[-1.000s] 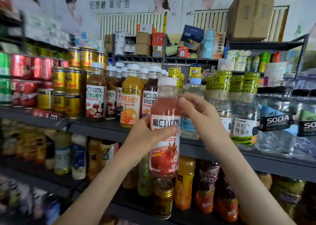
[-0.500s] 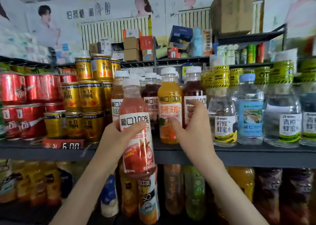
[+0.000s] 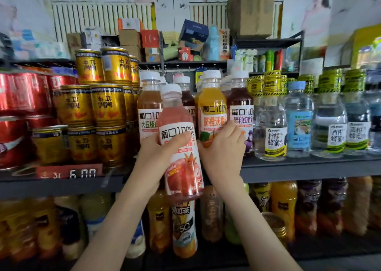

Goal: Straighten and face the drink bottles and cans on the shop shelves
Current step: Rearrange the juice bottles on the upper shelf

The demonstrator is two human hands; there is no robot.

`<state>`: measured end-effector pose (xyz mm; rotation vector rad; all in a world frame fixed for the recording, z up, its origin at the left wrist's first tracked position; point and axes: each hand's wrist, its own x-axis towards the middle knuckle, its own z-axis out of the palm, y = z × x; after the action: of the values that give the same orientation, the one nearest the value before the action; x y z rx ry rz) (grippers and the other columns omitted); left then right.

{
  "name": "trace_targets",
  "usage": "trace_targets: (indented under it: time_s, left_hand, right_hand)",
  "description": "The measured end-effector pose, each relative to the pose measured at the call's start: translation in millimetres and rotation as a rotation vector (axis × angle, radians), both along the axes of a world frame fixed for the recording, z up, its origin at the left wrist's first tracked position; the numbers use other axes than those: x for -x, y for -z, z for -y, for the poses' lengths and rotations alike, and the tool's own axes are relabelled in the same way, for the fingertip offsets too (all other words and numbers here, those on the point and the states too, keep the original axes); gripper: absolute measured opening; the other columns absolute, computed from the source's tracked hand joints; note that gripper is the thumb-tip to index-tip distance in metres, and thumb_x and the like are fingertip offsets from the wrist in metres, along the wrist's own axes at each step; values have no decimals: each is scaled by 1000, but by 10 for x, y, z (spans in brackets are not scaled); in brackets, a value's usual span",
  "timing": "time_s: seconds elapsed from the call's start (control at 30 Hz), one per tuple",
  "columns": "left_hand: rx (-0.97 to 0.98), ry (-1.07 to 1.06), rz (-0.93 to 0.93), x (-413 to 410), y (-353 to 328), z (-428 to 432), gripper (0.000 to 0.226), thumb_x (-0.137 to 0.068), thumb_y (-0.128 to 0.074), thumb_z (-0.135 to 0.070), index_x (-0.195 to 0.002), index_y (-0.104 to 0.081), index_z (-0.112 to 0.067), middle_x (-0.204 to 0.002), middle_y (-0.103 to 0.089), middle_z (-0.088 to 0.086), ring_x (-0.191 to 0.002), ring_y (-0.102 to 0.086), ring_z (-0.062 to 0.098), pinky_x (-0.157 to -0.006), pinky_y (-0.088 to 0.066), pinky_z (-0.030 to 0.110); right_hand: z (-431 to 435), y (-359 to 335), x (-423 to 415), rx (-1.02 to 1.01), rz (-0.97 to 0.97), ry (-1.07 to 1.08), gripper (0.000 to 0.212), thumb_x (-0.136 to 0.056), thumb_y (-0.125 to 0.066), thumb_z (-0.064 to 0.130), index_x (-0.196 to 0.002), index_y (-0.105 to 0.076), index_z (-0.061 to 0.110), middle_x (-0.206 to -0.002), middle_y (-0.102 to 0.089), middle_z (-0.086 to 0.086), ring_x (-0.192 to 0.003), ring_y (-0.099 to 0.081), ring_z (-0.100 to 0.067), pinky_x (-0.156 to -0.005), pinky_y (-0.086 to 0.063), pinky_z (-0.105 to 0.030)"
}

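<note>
Red cans [image 3: 18, 97]: far left of the shelf [image 3: 309, 167], blurred, not in play.
Gold cans [image 3: 103, 106]: stacked three high, just left of the juice row, price tag [image 3: 70, 173] below them.
Left hand [image 3: 156, 157]: wrapped round the pink juice bottle [image 3: 181, 153] at mid-body, thumb across the label front.
Pink juice bottle: off the shelf, held in front of the shelf lip, base hanging below the lip, right in front of the juice row.
Right hand [image 3: 222, 153]: fingers curled on the low part of the orange juice bottle [image 3: 212, 106], looks like a grip. It sits just left of the dark grape bottle [image 3: 241, 106].
Clear water bottles [image 3: 270, 126]: further right, upright, labels out.
Step in hand (my read): making a slot in the front row, then setting the pink bottle in.
Do it well: shift the orange bottle from low down so it doesn't tip into the grape one. Lift the pink base clear of the lip, set it down flat, and give it a last twist so the label is square to you.
Pink bottle axis: long axis near vertical, cap up, cap leaning a bit left.
Pink bottle facing: label toward you.
</note>
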<state>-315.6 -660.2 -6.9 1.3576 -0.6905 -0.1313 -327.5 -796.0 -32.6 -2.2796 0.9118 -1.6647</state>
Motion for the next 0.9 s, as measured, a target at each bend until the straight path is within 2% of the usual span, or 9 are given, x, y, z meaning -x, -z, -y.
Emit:
trace_targets:
  time_s: [0.2,0.3,0.4,0.5,0.57,0.67,0.73,0.8,0.9]
  left_hand:
    - [16,1,-85,-59,41,-69,33,-74,-73,-32,-102,-63,-17,-84,-75,2,-75,-73,19,-62,-56,31]
    - [26,11,-100,-91,14,-98,45,-61,-72,-39,-100,-63,-17,-83,-75,3,-75,-73,21,-65,-56,33]
    - [20,10,-76,-100,-22,-92,48,-59,-72,-40,-101,-63,-17,-86,-75,4,-77,-73,23,-71,-56,37]
    - [22,8,-42,-88,-57,-67,40,-66,-73,-36,-101,-64,-17,-88,-75,5,-78,-73,22,-72,-57,39]
    - [19,12,-14,-72,-75,-43,45,-62,-73,-37,-101,-64,-17,-89,-75,5,-79,-73,23,-76,-57,41]
    - [27,14,0,-51,-87,-9,44,-62,-73,-36,-101,-65,-16,-89,-75,6,-81,-72,24,-78,-56,44]
    - [36,15,-7,-43,-94,11,38,-68,-73,-32,-101,-65,-15,-89,-75,6,-81,-72,25,-79,-56,44]
    - [37,6,-8,-47,-106,31,36,-70,-73,-32,-102,-65,-16,-90,-75,5,-82,-72,24,-80,-56,44]
    - [40,-5,-6,-51,-135,67,42,-67,-73,-35,-103,-65,-16,-92,-74,5,-83,-72,23,-79,-56,44]
  right_hand:
    - [17,-50,129,10,-38,-102,65,-75,-74,37,-117,-45,-2,-111,-50,-17,-103,-48,-34,-85,-38,-38]
    - [195,-222,296,171,116,-230,43,-79,-72,20,-107,-50,-4,-104,-51,-19,-97,-47,-35,-83,-36,-36]
    - [428,-597,430,129,234,-373,38,-87,-60,8,-120,-46,-4,-114,-50,-18,-106,-45,-29,-83,-28,-18]
    - [583,-930,506,-1,154,-483,53,-93,-56,13,-138,-31,1,-123,-50,-8,-114,-46,-22,-83,-30,-14]
    - [613,-1049,526,-81,49,-552,62,-96,-53,16,-146,-19,4,-106,-51,6,-97,-52,-13,-75,-36,-11]
    - [676,-1114,469,-174,-37,-599,66,-98,-49,18,-149,-8,5,-87,-48,8,-67,-48,0,-46,-40,-8]
    - [742,-1128,406,-174,-28,-576,57,-98,-50,22,-143,-21,3,-87,-52,4,-63,-46,0,-42,-38,-9]
    - [777,-1137,378,-135,-15,-539,36,-96,-53,26,-123,-40,6,-81,-52,6,-62,-43,0,-44,-36,-9]
    - [787,-1157,401,-44,21,-484,24,-93,-58,31,-91,-45,11,-71,-44,8,-62,-39,-1,-48,-31,-13]
